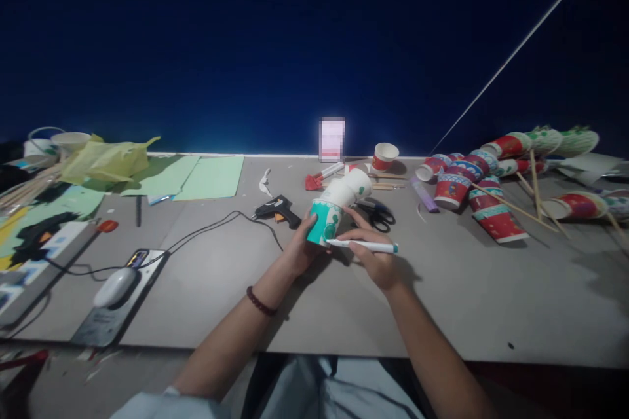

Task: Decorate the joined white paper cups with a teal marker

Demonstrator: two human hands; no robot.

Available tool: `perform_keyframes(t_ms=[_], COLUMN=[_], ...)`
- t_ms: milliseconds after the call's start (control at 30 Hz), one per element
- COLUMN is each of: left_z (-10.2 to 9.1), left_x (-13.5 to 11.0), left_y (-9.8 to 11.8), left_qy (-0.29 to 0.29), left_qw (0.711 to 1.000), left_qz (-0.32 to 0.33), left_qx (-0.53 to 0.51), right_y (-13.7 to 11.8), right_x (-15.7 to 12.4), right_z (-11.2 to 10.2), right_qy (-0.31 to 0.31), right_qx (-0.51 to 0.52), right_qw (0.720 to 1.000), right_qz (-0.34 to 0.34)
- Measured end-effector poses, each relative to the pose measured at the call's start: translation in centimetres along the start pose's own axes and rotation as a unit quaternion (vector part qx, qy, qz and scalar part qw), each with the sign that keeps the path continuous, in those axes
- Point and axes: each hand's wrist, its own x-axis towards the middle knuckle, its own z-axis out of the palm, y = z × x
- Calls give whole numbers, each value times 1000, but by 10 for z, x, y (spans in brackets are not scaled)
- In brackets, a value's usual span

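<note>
My left hand [301, 250] is wrapped round the near end of a chain of joined paper cups [322, 221]. The nearest cup is green and white, and the chain tilts away toward the upper right to a whiter end. Between the fingers of my right hand [377, 260] is a white marker [366, 246] with a green end. Its tip is at the green cup's side, though I cannot tell if it touches. Just beyond my right hand lie black scissors [381, 215]. A black glue gun [279, 209] rests left of the cups.
Several decorated cup chains with wooden sticks [501, 216] lie at the right. One paper cup [386, 156] stands at the back. At the left are a phone [101, 327] with a white case on it, a power strip [49, 268], green paper [213, 178] and a yellow bag [105, 160].
</note>
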Motion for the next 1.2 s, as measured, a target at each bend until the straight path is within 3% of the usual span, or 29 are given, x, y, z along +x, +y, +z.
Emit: perform_keyframes(t_ms=[333,967,1200], left_z=[-2,2,2], left_x=[1,-1,-1], left_y=[0,2,0], left_qy=[-23,3,2], left_qw=[1000,1000,1000], left_qz=[5,-13,0], left_qx=[-9,-14,-13], right_y=[0,3,3], right_x=[0,-2,-2], right_z=[1,0,2], right_qy=[3,-31,-10], right_qx=[1,-1,-12], right_qw=[1000,1000,1000], right_qz=[6,-4,13])
